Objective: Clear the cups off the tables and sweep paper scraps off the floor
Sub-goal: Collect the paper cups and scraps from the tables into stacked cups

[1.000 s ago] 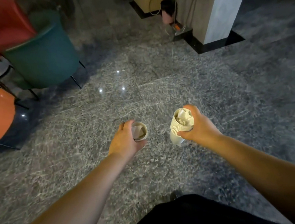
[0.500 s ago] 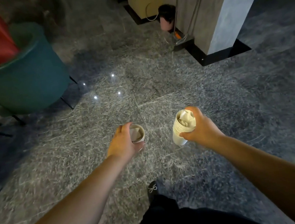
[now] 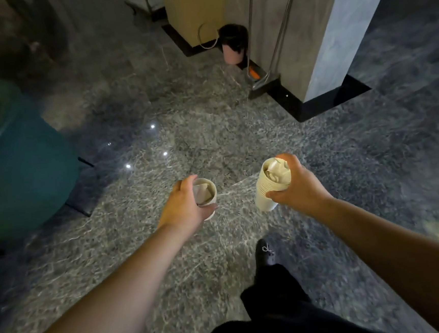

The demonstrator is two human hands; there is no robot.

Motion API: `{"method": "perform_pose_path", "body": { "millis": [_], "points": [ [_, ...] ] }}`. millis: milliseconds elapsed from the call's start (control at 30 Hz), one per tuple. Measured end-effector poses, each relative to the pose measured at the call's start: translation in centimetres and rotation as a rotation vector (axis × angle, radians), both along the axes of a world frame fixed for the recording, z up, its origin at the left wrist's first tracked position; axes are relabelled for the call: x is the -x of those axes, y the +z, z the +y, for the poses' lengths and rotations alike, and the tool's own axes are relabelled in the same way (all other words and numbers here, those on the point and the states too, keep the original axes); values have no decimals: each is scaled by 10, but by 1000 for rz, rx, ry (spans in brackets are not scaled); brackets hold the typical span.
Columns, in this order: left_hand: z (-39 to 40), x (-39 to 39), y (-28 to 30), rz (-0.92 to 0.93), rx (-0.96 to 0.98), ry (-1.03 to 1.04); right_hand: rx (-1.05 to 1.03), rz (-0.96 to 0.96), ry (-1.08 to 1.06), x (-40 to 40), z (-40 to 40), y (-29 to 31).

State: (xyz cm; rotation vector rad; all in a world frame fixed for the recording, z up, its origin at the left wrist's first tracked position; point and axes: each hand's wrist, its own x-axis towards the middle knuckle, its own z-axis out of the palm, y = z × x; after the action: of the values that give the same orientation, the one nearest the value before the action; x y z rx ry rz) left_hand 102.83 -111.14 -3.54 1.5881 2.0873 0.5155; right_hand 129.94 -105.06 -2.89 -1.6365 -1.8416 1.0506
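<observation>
Nearest, a dark shoe (image 3: 265, 254) on the marble floor (image 3: 211, 145). Left hand (image 3: 183, 209), grip curled round a single paper cup (image 3: 207, 196) holding crumpled paper. Right hand (image 3: 298, 186), grip holding a stack of cups (image 3: 272, 185). Beyond the grips, dustpan (image 3: 264, 81) against a pillar (image 3: 328, 32).

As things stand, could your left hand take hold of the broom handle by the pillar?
Probably not: the left hand already grips a paper cup, and the broom handle leans against the pillar well ahead, across open floor.
</observation>
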Motion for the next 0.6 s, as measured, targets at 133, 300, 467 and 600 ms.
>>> {"method": "perform_pose_path", "body": {
  "millis": [133,300,467,600],
  "points": [
    [100,8,-1,14,-8,13,-5,-1,22,16,102,-3],
    [214,26,12,37,44,28,-3,-23,51,34,222,7],
    [312,56,23,42,36,53,-4,-36,93,64,330,14],
    [385,90,18,53,65,43,-16,-29,102,100,406,7]
  ]
}}
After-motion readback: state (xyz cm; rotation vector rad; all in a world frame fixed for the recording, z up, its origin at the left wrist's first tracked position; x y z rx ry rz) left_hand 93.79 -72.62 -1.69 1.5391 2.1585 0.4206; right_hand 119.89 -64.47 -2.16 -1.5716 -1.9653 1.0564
